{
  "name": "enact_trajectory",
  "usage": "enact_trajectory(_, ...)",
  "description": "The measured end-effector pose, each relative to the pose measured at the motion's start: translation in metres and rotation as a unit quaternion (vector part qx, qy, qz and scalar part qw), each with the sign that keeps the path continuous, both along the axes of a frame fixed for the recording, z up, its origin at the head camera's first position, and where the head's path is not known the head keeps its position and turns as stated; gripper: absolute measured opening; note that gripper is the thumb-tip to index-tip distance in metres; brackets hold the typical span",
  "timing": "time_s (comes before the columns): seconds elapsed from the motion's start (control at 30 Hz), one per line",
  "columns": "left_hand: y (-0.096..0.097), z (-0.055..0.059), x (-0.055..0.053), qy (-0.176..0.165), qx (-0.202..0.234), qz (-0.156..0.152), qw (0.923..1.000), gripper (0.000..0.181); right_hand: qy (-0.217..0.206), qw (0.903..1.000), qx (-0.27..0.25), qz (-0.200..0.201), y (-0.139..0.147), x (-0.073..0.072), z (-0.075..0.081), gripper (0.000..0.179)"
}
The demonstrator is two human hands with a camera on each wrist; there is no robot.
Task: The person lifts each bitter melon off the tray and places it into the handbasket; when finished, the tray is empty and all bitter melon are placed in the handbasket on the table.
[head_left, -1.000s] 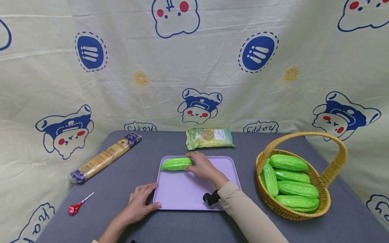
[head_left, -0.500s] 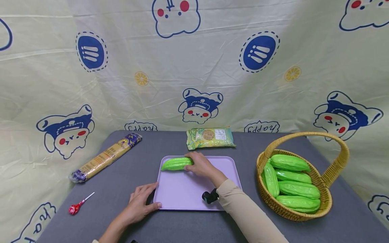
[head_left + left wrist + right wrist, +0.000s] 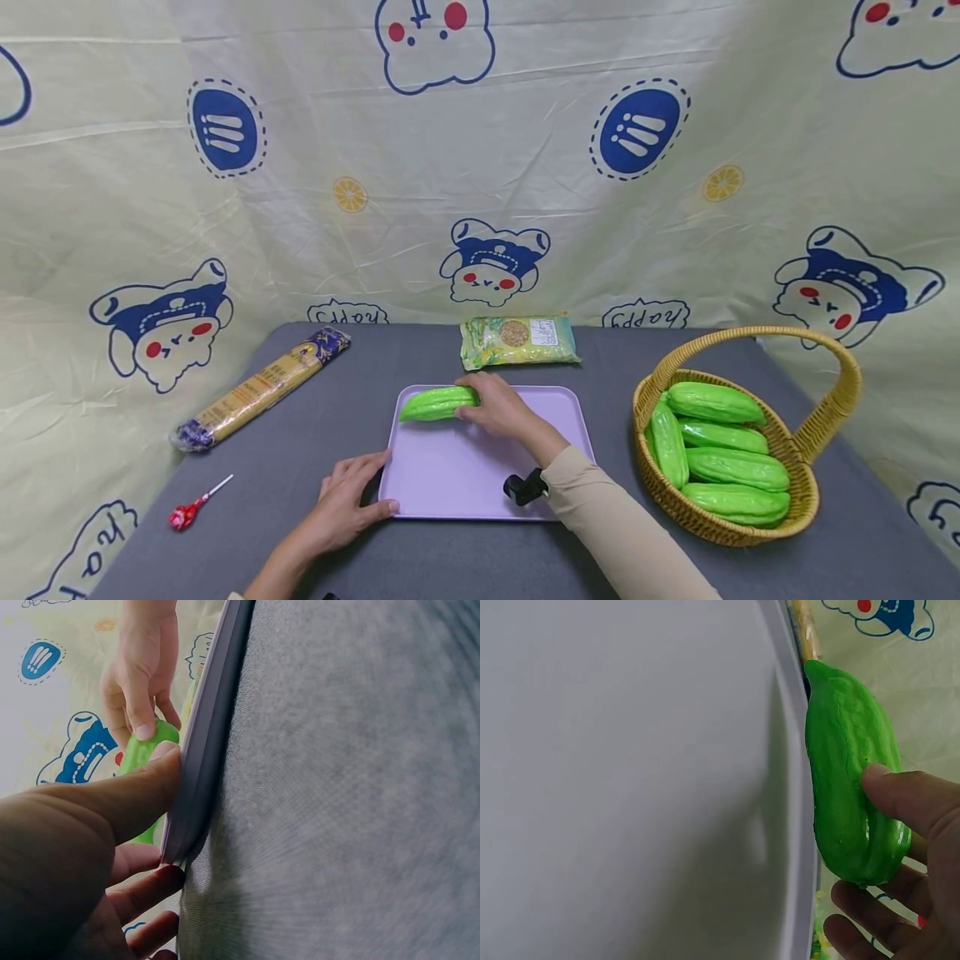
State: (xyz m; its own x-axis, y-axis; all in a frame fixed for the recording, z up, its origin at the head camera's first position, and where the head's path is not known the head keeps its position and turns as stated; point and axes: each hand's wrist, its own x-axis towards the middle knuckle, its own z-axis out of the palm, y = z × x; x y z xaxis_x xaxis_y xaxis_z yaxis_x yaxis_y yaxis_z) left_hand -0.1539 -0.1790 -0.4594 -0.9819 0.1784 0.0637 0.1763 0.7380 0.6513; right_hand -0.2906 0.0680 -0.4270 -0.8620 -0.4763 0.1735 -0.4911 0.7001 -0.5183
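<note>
A ridged green bitter melon (image 3: 431, 404) lies over the far left part of the lilac tray (image 3: 457, 483). My right hand (image 3: 497, 407) grips its right end. In the right wrist view the thumb presses one side of the bitter melon (image 3: 847, 780), with fingers round its blunt end. Whether it touches the tray is hard to tell. My left hand (image 3: 348, 500) rests at the tray's near left corner, fingertips on the left edge and thumb on the front edge. The left wrist view shows the left thumb (image 3: 146, 784) against the tray's edge.
A woven basket (image 3: 652, 492) with a tall handle stands right of the tray, holding several bitter melons (image 3: 735, 467). Behind the tray lies a green and yellow packet (image 3: 517, 342). A long noodle-like packet (image 3: 258, 390) and a red lollipop (image 3: 183, 515) are on the left.
The bitter melon in my right hand has shifted very slightly to the right and up in the head view. My left hand stays at the tray corner.
</note>
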Motion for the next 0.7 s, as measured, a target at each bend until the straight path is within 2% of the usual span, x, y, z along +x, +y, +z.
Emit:
enact_trajectory(0.37,0.000,0.001,0.001,-0.001,0.000,-0.001,1.0000,0.070,0.044,0.9988,-0.019,0.001,0.012,0.023,0.016,0.046)
enact_trajectory(0.7,0.001,0.000,0.001,0.005,0.001,-0.001,1.0000,0.070,0.054,0.9977,-0.035,-0.022,0.030,0.046,0.028,0.045)
